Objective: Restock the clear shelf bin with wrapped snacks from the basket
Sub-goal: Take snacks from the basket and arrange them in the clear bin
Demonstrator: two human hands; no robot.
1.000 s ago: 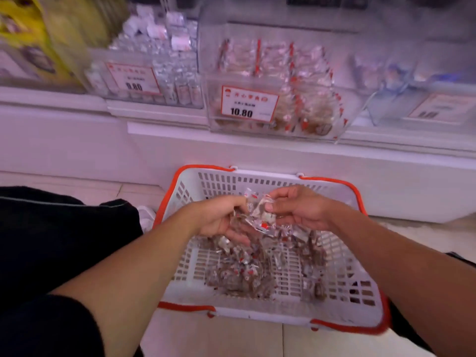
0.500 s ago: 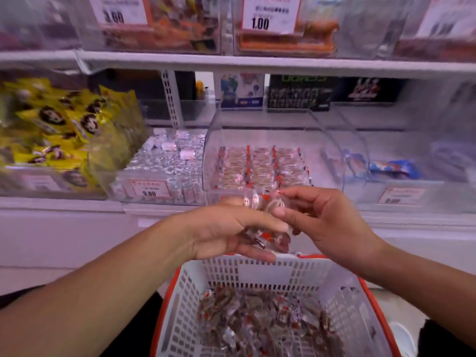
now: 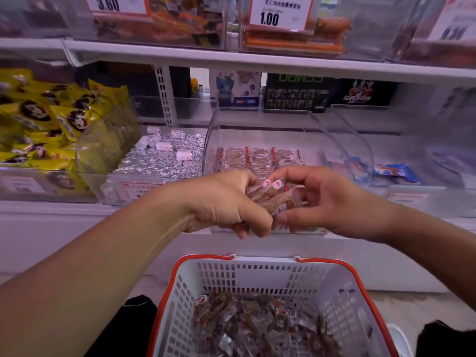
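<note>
Your handful of clear-wrapped brown snacks with red-and-white end tabs [image 3: 273, 195] sits between both hands, held in the air in front of the lower front wall of the clear curved-sided plastic shelf bin [image 3: 342, 140] and above the far rim of the basket. Your left hand [image 3: 226, 202] grips the bundle from the left, fingers curled tightly around it with the thumb underneath. Your right hand [image 3: 324, 199] meets it from the right: its fingers are partly bent, the upper fingertips touch the top wrappers and the thumb presses the underside (whether it bears any of the load, you cannot tell).

Inside the shelf bin, rows of the same wrapped snacks [image 3: 257, 157] lie flat on the floor of the bin, covering its left and centre part.

Below your hands stands the white slotted plastic basket with an orange rim [image 3: 180, 292]; a loose pile of wrapped snacks [image 3: 257, 328] lies in its bottom.

To the left of the shelf bin, a neighbouring clear bin holds silver foil-wrapped pieces [image 3: 159, 161], and further left lie yellow printed packets [image 3: 43, 124]. To the right, a clear bin holds blue-wrapped items [image 3: 396, 172]. On the upper shelf, a white price tag reading 1.00 [image 3: 279, 12] hangs on a clear bin of orange sticks.
</note>
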